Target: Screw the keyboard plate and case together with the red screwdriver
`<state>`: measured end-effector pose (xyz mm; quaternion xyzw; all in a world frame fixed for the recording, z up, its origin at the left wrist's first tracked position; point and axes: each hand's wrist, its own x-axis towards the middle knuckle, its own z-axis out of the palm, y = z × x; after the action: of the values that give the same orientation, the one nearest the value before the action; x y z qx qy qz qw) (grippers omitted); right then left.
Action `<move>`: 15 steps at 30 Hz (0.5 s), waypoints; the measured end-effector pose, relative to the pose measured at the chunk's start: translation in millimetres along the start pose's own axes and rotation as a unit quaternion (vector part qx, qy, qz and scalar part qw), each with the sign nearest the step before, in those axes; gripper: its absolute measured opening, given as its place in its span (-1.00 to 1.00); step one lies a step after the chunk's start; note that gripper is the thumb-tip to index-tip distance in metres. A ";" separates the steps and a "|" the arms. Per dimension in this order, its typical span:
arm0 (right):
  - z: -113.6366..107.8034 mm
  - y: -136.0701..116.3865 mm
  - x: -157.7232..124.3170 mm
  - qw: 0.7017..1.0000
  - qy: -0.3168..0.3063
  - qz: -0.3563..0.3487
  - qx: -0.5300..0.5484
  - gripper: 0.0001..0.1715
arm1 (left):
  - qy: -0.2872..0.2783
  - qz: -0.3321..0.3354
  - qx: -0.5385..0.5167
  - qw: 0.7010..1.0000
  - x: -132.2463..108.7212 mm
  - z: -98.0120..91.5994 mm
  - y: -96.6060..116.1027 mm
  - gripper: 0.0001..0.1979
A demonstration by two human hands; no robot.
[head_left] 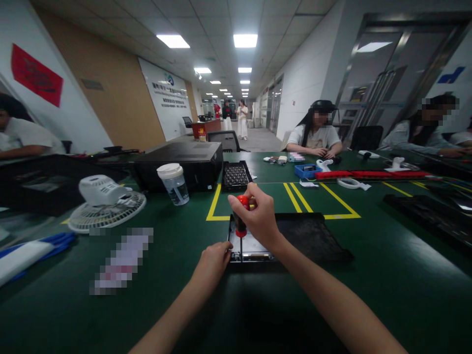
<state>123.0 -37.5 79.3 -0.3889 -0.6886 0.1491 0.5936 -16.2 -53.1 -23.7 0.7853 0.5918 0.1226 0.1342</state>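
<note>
My right hand (258, 214) is closed around the red and black handle of a screwdriver (241, 221), which stands upright with its tip down at the near left corner of a flat metal part (250, 248). That part lies in a black tray (313, 236) on the green table. My left hand (214, 260) is curled against the tray's near left corner, its fingers touching the part beside the screwdriver tip.
A small white fan (105, 204) and a lidded plastic cup (174, 183) stand to the left, before a black computer case (184, 162). A black tray of small parts (236, 175) sits behind yellow floor-tape lines. Other people sit at the far right and left.
</note>
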 end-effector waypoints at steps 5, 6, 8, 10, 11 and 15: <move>0.9 -3.5 -2.1 1.000 0.000 0.000 0.003 -0.61 | 0.002 0.001 0.005 1.000 -0.3 -1.4 1.9 -0.75; 1.2 -4.0 -2.6 1.000 -0.002 0.002 0.010 -0.62 | 0.003 0.002 0.004 1.000 -0.5 -1.3 1.8 -0.75; 2.0 -4.2 -3.7 0.999 -0.014 0.011 0.036 -0.65 | 0.005 0.005 0.003 1.000 -1.0 -0.7 1.0 -0.75; 3.3 -3.2 -4.4 0.995 -0.034 0.034 0.089 -0.67 | 0.006 0.006 0.003 1.000 -1.5 0.0 0.0 -0.75; 4.0 -2.2 -4.4 0.989 -0.049 0.052 0.126 -0.68 | 0.007 0.007 0.003 1.000 -1.7 0.3 -0.5 -0.75; 6.8 3.9 -0.8 0.944 -0.126 0.110 0.285 -0.71 | 0.006 0.010 0.001 1.000 -1.3 0.2 -1.4 -0.74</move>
<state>118.1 -33.7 74.4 -0.2553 -0.6394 0.4509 0.5681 -17.8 -54.0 -24.5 0.7907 0.5846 0.1284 0.1287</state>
